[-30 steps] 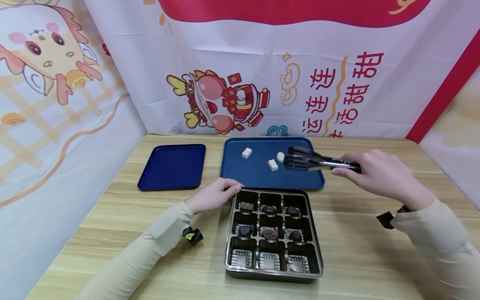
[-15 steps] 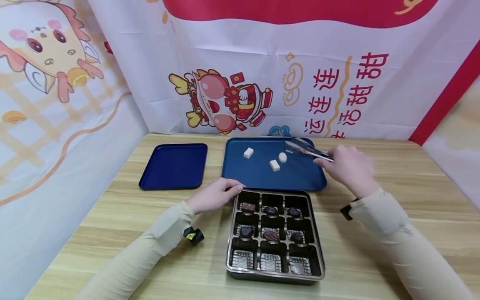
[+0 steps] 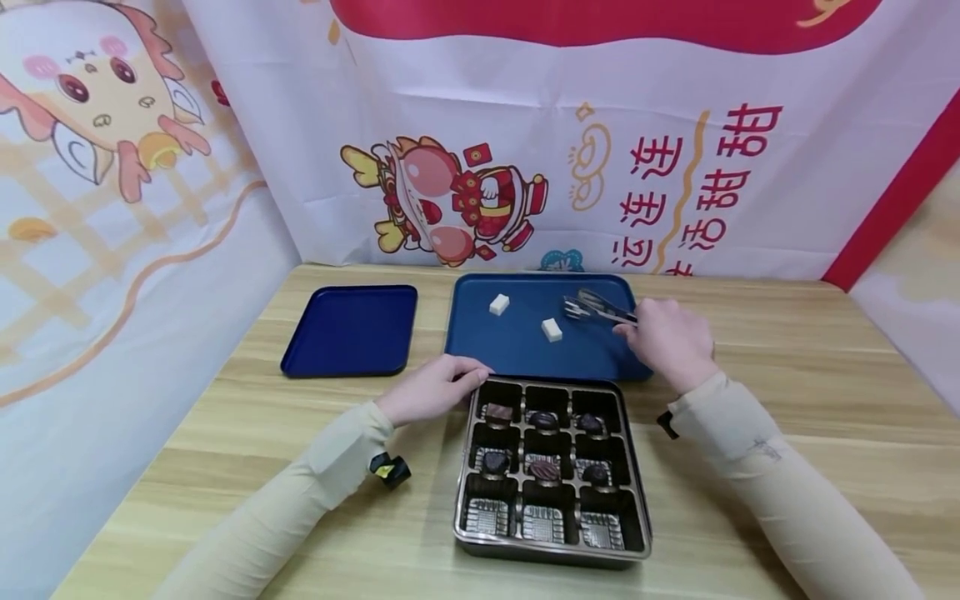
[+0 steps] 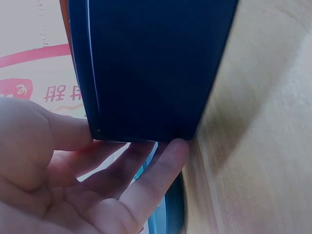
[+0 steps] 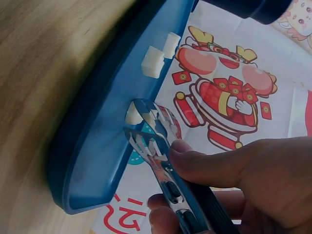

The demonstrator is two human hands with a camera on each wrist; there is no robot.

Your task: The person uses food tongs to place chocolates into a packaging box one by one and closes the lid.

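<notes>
While the right hand (image 3: 670, 340) curls round the tongs (image 5: 171, 190), parted right at a white piece (image 5: 132, 115) on the tray (image 3: 502, 354), the left hand (image 3: 431, 390) grips the box (image 3: 551, 552) between thumb (image 4: 73, 131) and fingers (image 4: 163, 168) at its far left corner, probably to steady it.

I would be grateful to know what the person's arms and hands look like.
The left sleeve and right sleeve are cream; the right one bears a small grey mark. A black piece with a yellow patch sits by the left cuff, another black piece by the right cuff. The left hand and right hand are ungloved.
</notes>
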